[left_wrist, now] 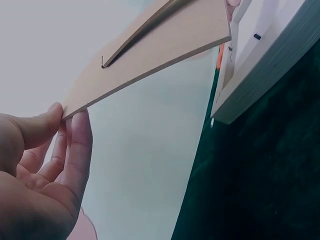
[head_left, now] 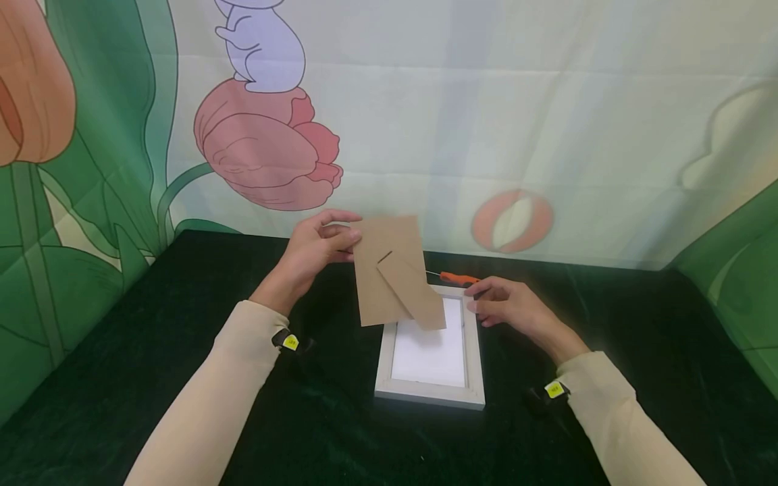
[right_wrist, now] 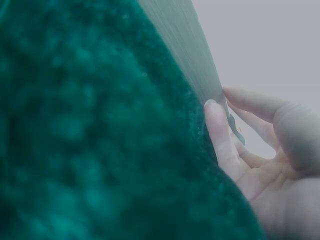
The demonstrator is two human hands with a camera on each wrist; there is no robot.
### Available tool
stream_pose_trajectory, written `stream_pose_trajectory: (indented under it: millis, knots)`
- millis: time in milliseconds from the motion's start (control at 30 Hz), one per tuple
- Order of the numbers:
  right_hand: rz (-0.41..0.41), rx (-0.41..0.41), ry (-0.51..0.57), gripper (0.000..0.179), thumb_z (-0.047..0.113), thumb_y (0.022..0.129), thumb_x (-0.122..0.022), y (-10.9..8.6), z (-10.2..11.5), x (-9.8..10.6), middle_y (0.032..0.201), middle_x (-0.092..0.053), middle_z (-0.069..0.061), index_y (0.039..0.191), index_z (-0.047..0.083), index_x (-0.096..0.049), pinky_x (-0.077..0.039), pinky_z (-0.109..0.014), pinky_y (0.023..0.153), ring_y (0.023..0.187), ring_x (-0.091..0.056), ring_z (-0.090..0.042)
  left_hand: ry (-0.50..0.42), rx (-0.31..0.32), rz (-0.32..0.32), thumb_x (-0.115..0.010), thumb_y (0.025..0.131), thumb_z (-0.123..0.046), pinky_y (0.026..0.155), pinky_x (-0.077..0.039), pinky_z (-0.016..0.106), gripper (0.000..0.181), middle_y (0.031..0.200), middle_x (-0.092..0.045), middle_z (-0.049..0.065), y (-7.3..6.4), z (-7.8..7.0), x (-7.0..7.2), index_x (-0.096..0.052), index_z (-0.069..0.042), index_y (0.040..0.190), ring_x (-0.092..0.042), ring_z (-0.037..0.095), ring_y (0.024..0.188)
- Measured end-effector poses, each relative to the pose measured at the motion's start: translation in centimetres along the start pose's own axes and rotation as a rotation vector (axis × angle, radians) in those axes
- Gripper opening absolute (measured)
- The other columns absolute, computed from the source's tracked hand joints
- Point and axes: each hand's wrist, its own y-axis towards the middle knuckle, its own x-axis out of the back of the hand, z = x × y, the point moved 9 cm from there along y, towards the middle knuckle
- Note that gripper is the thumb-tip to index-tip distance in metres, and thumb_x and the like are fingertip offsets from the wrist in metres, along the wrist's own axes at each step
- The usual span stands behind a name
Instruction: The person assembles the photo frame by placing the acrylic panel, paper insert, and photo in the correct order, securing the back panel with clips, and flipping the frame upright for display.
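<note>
Thumb and fingers of my left hand [head_left: 321, 244] pinch the upper left edge of a brown backing board [head_left: 389, 233], held tilted above the table. A flap-like stand leg [head_left: 413, 293] angles out from the board; a small slot shows beside its hinge end in the head view. Beneath lies a whitish picture frame [head_left: 425, 391], with a white sheet [head_left: 428, 364] showing inside it. At its upper right corner my right hand [head_left: 507, 304] grips the frame's side [right_wrist: 192, 55] between thumb and fingers. The board hides the frame's upper left part.
An orange-handled screwdriver [head_left: 457, 278] lies behind the frame, partly hidden by the board. Dark green cloth [head_left: 292, 418] covers the table. A printed curtain [head_left: 401, 135] hangs along the table's back edge. Small dark tabs [left_wrist: 257, 36] stick out inside the frame.
</note>
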Motion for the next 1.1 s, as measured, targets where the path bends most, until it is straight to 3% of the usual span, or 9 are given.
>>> stream_pose_trajectory:
  millis: [333,800,1100]
  knots:
    - [0.002,-0.014,-0.022,0.048,0.038,0.098,-0.078,0.0,-0.1,0.1,0.123,-0.069,-0.012,0.137,0.013,-0.065,-0.061,-0.039,0.093,0.097,-0.071,-0.029,0.016,0.022,0.053,-0.071,0.104,-0.015,0.090,-0.061,0.033,0.036,0.123,-0.072,0.015,-0.3,0.5,-2.0,-0.064,-0.008,0.139,-0.071,0.030,0.102]
    - [0.001,0.017,-0.021,0.046,0.037,0.098,-0.078,0.2,0.0,0.1,0.122,-0.070,-0.012,0.136,0.013,-0.066,-0.061,-0.038,0.091,0.097,-0.071,-0.029,0.010,0.055,0.149,-0.071,0.103,-0.011,0.087,-0.063,0.034,0.033,0.117,-0.074,0.016,-0.6,1.9,-4.7,-0.067,-0.006,0.136,-0.072,0.029,0.093]
    - [0.008,0.022,-0.002,0.047,0.036,0.098,-0.078,0.1,-0.2,0.0,0.128,-0.067,-0.012,0.136,0.012,-0.066,-0.061,-0.038,0.092,0.104,-0.069,-0.031,0.008,0.094,0.161,-0.072,0.102,-0.011,0.088,-0.062,0.034,0.032,0.116,-0.074,0.014,-0.6,2.7,-5.8,-0.067,-0.007,0.134,-0.073,0.029,0.094]
